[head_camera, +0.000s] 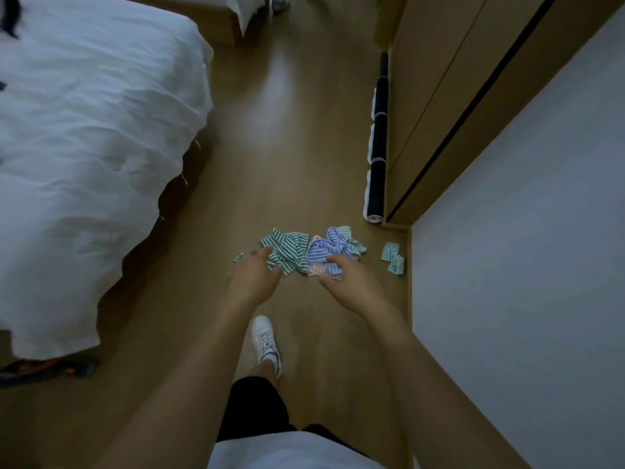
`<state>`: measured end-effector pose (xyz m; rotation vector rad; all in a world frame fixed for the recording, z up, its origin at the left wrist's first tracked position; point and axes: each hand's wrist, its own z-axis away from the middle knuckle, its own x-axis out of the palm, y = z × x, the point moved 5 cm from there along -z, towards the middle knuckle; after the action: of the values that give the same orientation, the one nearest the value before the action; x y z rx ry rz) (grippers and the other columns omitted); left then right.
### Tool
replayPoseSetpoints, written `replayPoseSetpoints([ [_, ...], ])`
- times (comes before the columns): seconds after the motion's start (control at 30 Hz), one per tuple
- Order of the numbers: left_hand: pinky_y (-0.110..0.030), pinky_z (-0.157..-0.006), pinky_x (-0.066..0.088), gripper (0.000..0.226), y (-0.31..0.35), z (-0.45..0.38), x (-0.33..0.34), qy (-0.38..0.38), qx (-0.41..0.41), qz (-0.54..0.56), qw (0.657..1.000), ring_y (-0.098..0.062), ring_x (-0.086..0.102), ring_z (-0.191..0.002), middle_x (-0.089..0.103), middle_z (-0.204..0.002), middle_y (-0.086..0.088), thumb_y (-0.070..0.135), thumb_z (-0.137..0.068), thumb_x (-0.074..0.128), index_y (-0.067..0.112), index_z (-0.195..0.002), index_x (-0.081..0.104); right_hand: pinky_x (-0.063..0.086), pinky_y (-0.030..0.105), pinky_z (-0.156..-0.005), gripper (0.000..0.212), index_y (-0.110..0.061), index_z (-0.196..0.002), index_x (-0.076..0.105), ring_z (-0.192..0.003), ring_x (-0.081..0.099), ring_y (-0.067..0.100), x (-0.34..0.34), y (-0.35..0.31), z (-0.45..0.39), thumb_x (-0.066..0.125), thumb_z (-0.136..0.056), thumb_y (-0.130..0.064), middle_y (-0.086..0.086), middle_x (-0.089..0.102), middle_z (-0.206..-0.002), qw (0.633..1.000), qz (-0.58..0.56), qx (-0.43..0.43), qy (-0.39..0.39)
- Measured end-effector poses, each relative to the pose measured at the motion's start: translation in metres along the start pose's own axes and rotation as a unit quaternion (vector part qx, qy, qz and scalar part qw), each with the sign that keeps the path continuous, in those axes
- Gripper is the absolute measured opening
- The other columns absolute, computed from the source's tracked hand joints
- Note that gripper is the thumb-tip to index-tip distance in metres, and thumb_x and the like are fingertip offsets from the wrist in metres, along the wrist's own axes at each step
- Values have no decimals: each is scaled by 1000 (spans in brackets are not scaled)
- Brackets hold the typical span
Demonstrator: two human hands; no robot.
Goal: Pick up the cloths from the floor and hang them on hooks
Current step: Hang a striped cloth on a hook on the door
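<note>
A heap of striped cloths lies on the wooden floor: green-striped cloths (289, 250) on the left, a blue-striped one (326, 248) on the right, a pink one (316, 269) partly under them. A separate green cloth (393, 258) lies by the wall. My left hand (254, 276) reaches down over the left edge of the heap with relaxed fingers, holding nothing. My right hand (345, 280) is stretched toward the blue and pink cloths, fingers loosely bent; no grip shows. No hooks are in view.
A bed with a white duvet (84, 147) fills the left side. A wooden wardrobe (456, 96) stands at the right with a rolled dark mat (377, 157) along its base. A grey wall (524, 265) is at the right. My white shoe (265, 343) is below the hands.
</note>
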<state>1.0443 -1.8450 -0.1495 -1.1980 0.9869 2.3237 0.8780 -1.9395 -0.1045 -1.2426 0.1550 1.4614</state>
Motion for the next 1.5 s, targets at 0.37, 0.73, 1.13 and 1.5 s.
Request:
replayPoseSetpoints([
  [0.37,-40,-103,41,55,-84,-172,-36,-15,-75,4,997,-33,48,-128,51,-138,-15,39,-95,57,18,-144,44,37,34,-104,49,-15,-138,50,-130,47,25,33,-55,-196,59,-93,-34,6,53,-141,996,39,6,-82],
  [0.73,-36,-98,39,47,-186,-307,91,-50,-123,32,991,-34,51,-123,55,-133,-17,28,-94,62,12,-137,52,46,34,-92,38,-16,-126,60,-113,58,27,179,11,-387,60,-90,-28,9,65,-120,978,94,-18,-184],
  [1.13,-39,-97,43,47,-316,-493,314,-79,-93,20,992,-33,54,-120,57,-132,-17,31,-93,62,11,-134,54,44,33,-94,35,-11,-125,63,-116,57,31,410,135,-579,57,-91,-18,14,64,-124,957,170,-88,-218],
  [1.5,-40,-93,37,29,-354,-618,412,12,-19,-93,995,-28,50,-112,55,-115,-7,28,-85,70,24,-114,66,48,36,-84,28,-9,-111,66,-104,61,28,529,150,-697,54,-86,-4,11,65,-113,965,169,-168,-110],
])
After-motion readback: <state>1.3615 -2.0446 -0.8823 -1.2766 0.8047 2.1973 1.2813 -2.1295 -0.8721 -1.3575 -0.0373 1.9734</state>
